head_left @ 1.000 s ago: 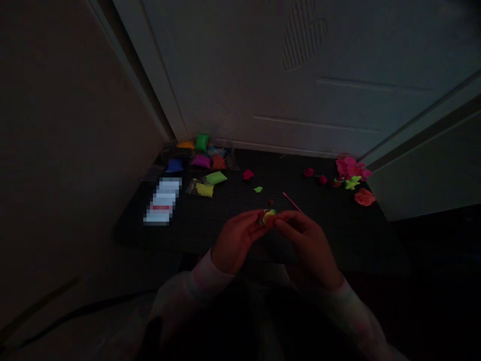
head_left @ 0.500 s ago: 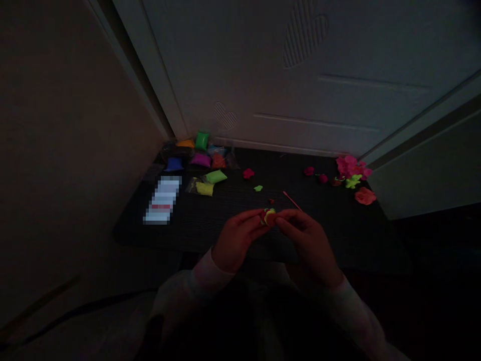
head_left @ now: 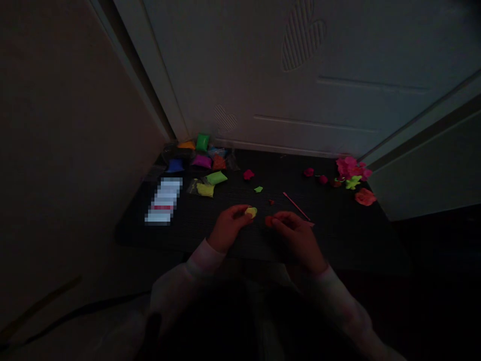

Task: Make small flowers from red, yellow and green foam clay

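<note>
My left hand (head_left: 227, 228) pinches a small yellow-green clay piece (head_left: 251, 213) between thumb and fingers. Apart from it, my right hand (head_left: 300, 240) is closed on a flat red clay piece (head_left: 268, 221). Both hands hover over the near half of the dark table. Behind my right hand lies a thin pink stick tool (head_left: 296, 206), with a pink end showing beside the knuckles. A small red clay bit (head_left: 271, 202) and a light green leaf-shaped clay piece (head_left: 258, 189) rest on the tabletop just beyond my hands.
Packets of coloured clay, among them a green packet (head_left: 202, 142) and a yellow packet (head_left: 205, 189), lie at the back left beside a blurred phone-like panel (head_left: 164, 200). Pink clay flowers (head_left: 349, 168) and an orange flower (head_left: 365, 196) stand at the right. A white panel (head_left: 240, 90) borders the table's back.
My hands have drawn apart. The left moved leftward with the yellow-green piece, while the right keeps the red piece. More of the pink stick now shows.
</note>
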`<state>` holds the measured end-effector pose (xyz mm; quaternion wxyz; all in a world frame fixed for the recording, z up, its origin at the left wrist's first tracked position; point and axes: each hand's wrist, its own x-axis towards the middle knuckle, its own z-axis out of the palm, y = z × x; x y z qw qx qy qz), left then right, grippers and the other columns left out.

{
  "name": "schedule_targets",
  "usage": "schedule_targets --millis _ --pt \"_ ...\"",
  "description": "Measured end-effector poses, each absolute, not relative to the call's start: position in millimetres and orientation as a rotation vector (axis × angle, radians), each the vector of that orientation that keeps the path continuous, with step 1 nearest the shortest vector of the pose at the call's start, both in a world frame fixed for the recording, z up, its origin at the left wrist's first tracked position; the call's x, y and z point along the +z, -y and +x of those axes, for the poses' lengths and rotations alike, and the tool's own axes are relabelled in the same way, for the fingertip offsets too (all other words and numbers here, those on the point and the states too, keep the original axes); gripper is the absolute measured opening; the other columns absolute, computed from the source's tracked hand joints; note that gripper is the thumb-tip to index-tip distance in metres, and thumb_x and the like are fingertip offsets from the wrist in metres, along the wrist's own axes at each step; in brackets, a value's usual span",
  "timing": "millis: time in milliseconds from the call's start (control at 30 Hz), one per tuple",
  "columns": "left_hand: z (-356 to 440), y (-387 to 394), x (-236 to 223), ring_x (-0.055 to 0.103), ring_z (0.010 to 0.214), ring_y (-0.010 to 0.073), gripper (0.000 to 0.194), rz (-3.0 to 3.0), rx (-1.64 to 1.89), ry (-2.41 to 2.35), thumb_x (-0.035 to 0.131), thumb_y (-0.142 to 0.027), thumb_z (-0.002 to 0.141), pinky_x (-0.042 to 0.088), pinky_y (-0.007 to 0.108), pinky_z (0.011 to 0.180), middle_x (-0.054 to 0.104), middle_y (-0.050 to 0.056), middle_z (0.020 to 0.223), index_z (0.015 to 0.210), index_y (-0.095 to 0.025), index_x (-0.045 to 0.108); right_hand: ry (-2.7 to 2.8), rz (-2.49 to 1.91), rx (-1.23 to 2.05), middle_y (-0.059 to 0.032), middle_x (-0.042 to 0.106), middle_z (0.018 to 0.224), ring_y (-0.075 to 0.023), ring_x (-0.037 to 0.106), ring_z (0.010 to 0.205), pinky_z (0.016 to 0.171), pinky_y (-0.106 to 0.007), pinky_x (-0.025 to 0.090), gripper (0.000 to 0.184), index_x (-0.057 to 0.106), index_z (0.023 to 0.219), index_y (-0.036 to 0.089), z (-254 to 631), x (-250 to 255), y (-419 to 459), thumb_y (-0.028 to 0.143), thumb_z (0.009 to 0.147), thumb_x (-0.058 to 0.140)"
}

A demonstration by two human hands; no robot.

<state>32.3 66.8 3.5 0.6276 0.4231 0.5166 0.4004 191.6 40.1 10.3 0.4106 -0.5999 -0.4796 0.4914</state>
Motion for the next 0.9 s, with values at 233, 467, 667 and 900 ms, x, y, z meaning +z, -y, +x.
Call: schedule_targets --millis 233,467,667,900 --pt "19 -95 -15 0.057 0.076 0.0192 0.028 1.389 0.869 -1.397 0.064 -0.025 0.062 0.041 0.036 0.077 0.064 0.002 0.076 0.089 -0.020 0.059 1.541 -1.671 1.022 -0.0017 0.062 0.069 -0.0154 0.055 0.064 0.061 -0.029 0.039 0.018 0.059 0.074 0.019 194 -15 -47 0.036 0.069 0.056" --pt "20 -104 -21 0.054 0.084 0.0202 0.021 1.689 0.829 -1.494 0.060 -0.024 0.066 0.039 0.034 0.080 0.063 0.004 0.088 0.087 -0.021 0.062 1.764 -1.695 0.861 -0.0025 0.060 0.076 -0.0161 0.054 0.070 0.065 -0.029 0.039 0.017 0.059 0.077 0.020 194 -18 -49 0.035 0.074 0.051" --pt "17 -107 -22 0.051 0.088 0.0218 0.019 1.843 0.774 -1.576 0.058 -0.026 0.069 0.038 0.036 0.081 0.061 0.008 0.089 0.084 -0.017 0.063 1.819 -1.698 0.793 -0.0034 0.059 0.079 -0.0165 0.054 0.073 0.068 -0.030 0.040 0.017 0.058 0.079 0.020 194 -17 -47 0.033 0.077 0.048" --pt "17 -107 -17 0.052 0.083 0.0197 0.013 1.899 0.711 -1.601 0.057 -0.026 0.070 0.039 0.034 0.078 0.062 0.005 0.084 0.078 -0.017 0.063 1.832 -1.687 0.775 -0.0031 0.060 0.079 -0.0156 0.054 0.072 0.067 -0.029 0.041 0.017 0.058 0.080 0.020 195 -18 -45 0.032 0.078 0.047"
